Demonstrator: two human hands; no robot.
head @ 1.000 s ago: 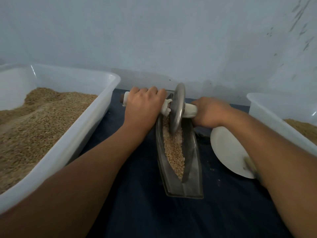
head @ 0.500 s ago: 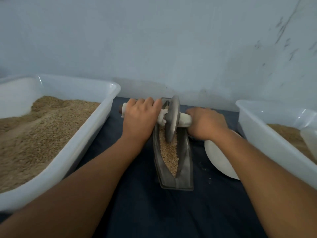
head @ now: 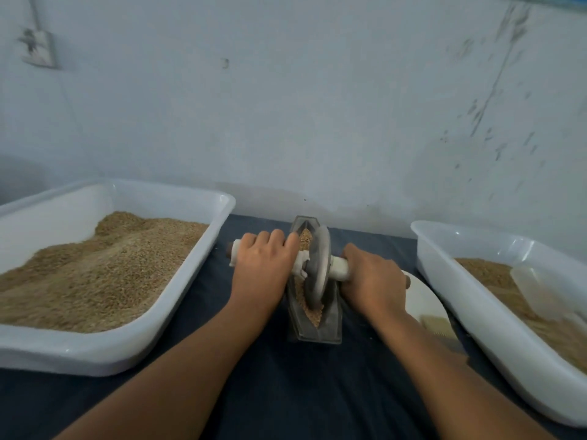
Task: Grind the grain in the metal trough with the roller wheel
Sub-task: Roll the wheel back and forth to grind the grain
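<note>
At our far left sits a white tub (head: 203, 281) heaped with grain, standing on the dark cloth (head: 286, 392). Next comes our left hand (head: 262, 268), knuckles up, its fingers curled together over the white axle handle (head: 236, 254) on that side of the wheel; how the thumb lies underneath we cannot tell. In the middle the metal trough (head: 314, 331) lies lengthwise away from us, grain (head: 313, 312) in its narrow channel, and the roller wheel (head: 319, 268) stands upright in it, near the middle of its length. We judge the disc heavy and rigid, its thin rim inclined to tip or ride up the sloped walls, so the sound hold is on both handle ends, close to the disc, pressing down evenly. The grain looks loose and dry, likely to scatter under a hasty stroke. Our right hand (head: 373, 284) wraps the right handle end, fingers closed around it. Behind its wrist lies a white plate (head: 425, 300) with a small brush (head: 438, 328), and at far right a second tub (head: 476, 328) holds grain and a clear scoop (head: 536, 290).
</note>
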